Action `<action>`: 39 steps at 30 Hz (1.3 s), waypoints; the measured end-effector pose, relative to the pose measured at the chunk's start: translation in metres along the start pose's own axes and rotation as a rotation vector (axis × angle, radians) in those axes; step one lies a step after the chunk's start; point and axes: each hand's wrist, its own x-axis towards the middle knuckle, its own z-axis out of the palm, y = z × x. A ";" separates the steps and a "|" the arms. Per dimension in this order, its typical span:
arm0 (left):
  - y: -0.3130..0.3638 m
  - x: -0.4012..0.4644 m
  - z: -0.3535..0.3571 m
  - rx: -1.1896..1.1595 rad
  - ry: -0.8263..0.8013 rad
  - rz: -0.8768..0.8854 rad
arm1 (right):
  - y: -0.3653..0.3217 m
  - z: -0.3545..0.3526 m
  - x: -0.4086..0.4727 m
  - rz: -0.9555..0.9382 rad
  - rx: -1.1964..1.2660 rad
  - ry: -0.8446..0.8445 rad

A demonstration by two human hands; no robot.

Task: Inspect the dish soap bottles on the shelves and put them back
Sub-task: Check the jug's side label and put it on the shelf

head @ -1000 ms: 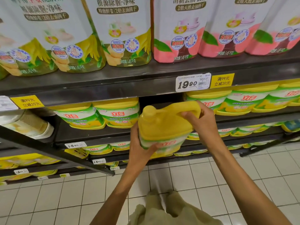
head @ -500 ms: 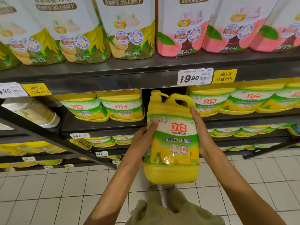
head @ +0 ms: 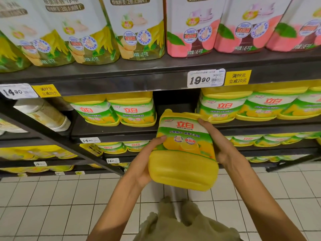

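A large yellow dish soap bottle (head: pixel 184 150) with a green and white label is held between both hands in front of the middle shelf. It is tipped with its top toward the shelf and its base toward me. My left hand (head: pixel 145 160) grips its left side and lower edge. My right hand (head: pixel 218 143) grips its right side, fingers along the label. Behind the bottle is a dark gap (head: pixel 175 101) in the row of like bottles (head: pixel 135 110) on the middle shelf (head: pixel 121 131).
The top shelf (head: pixel 139 70) carries refill pouches, yellow-green (head: pixel 137 32) to the left and pink (head: pixel 189 32) to the right. Price tags (head: pixel 205 78) hang on the shelf edges. Lower shelves hold more yellow bottles (head: pixel 112 147). White floor tiles (head: pixel 43 202) lie below.
The bottle went from tipped cap-forward, to upright with its label facing me, to now tilted back with its base toward me and lower in view. Both hands shifted down its sides.
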 end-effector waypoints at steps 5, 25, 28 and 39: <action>-0.008 0.000 -0.008 -0.089 -0.043 -0.003 | -0.011 0.005 -0.009 -0.177 -0.118 -0.025; -0.005 -0.003 0.013 0.398 0.258 0.399 | 0.029 0.017 0.012 -0.136 0.179 -0.081; -0.018 0.004 0.018 0.187 0.159 0.190 | 0.037 0.018 0.014 -0.145 0.271 -0.161; -0.022 0.018 0.023 -0.048 0.048 0.117 | 0.013 0.045 -0.017 -0.328 -0.318 0.069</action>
